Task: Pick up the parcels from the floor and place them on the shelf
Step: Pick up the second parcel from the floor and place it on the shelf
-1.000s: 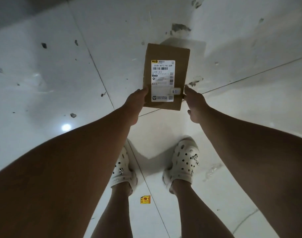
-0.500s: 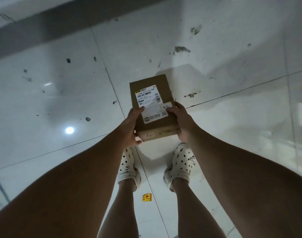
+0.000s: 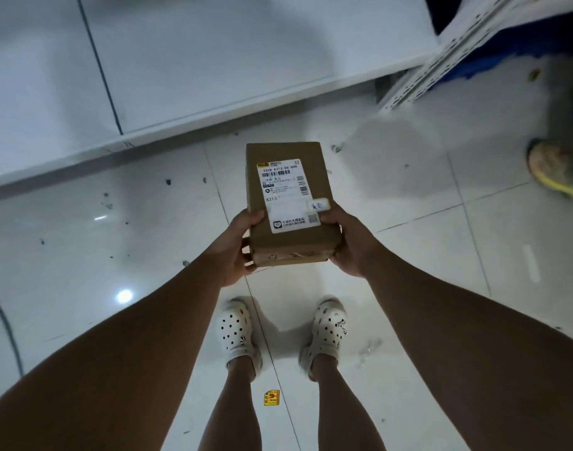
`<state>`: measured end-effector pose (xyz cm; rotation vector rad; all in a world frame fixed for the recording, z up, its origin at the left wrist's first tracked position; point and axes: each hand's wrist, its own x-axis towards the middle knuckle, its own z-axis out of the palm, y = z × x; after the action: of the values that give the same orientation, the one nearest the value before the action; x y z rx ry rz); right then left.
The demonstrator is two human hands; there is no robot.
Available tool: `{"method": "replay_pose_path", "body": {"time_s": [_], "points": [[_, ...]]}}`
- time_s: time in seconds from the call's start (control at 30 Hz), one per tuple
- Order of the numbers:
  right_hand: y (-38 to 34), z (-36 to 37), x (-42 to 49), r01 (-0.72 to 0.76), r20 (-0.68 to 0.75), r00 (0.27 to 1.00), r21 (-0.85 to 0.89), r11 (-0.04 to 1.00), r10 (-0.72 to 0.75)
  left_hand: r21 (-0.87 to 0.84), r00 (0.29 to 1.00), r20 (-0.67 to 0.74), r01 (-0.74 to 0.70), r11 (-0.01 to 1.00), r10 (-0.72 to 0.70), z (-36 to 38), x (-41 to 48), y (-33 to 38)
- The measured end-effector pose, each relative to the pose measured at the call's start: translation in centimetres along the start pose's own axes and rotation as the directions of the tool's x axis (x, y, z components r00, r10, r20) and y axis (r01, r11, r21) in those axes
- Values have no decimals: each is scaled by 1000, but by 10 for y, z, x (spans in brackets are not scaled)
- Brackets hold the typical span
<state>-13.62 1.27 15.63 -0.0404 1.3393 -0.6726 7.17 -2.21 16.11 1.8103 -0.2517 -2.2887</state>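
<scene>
Both hands, left hand (image 3: 238, 252) and right hand (image 3: 350, 245), clamp the parcel (image 3: 290, 203) at its near corners; stiff cardboard, seemingly light.

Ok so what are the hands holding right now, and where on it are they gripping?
A brown cardboard parcel, held by its near end: left hand on the left side, right hand on the right.

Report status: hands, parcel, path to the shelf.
Left hand and right hand both gripping parcel, label up, off the floor. Shelf ahead, parcel not yet on it. Nothing between.
</scene>
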Motion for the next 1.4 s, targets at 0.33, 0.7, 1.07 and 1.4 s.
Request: {"method": "replay_pose_path", "body": {"time_s": [0.33, 0.7, 1.07, 1.4], "points": [[-96, 72, -157, 260, 88, 961, 38, 965, -263, 93, 902, 221, -398, 913, 370, 35, -170, 97], [-185, 140, -372, 582, 161, 794, 78, 810, -586, 251, 670, 362, -740, 625, 648, 84, -393, 174], [-252, 184, -540, 853, 180, 458, 185, 487, -871, 184, 262, 570, -964, 190, 779, 132, -580, 222], [-322, 222, -642, 935, 183, 213, 247, 255, -960, 133, -50, 548, -980, -146, 835, 162, -696, 257]]}}
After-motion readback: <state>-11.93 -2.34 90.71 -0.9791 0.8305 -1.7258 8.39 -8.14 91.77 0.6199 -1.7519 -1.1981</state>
